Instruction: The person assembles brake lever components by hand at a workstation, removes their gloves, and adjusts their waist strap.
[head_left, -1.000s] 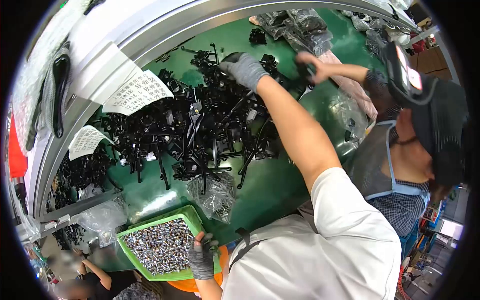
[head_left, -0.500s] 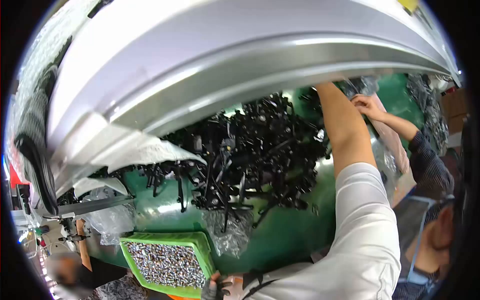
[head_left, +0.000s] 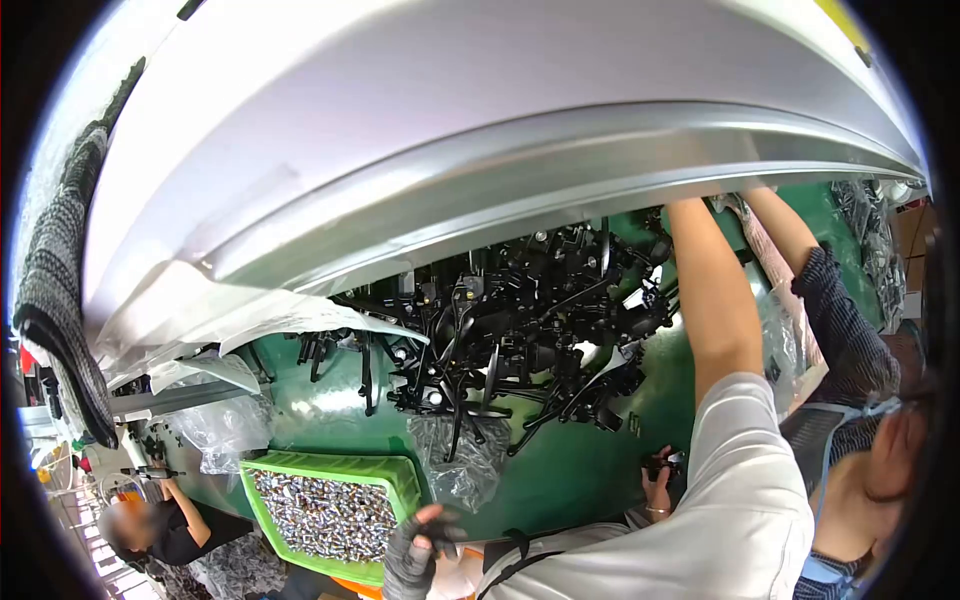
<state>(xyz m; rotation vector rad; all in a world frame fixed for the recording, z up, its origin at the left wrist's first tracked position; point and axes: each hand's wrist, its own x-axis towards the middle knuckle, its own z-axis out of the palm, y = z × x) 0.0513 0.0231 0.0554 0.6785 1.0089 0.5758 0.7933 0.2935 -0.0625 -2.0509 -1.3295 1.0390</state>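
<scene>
The left hand (head_left: 420,550), in a dark glove, hovers near seven o'clock by the right rim of the green bin (head_left: 405,480), its grip released with the fingers loosely parted (they are a little blurred). Small metal pieces (head_left: 320,510) fill the bin. The right forearm (head_left: 715,290) reaches toward one o'clock beneath the metal edge (head_left: 500,230), which hides the right hand, so I cannot tell its grip. Black lever parts (head_left: 520,330) lie heaped from the centre toward twelve. Green tabletop (head_left: 570,470) shows between heap and torso, giving room at six o'clock; a clear bag (head_left: 455,470) touches the heap's lower side. A co-worker's sleeve (head_left: 850,330) is at three.
</scene>
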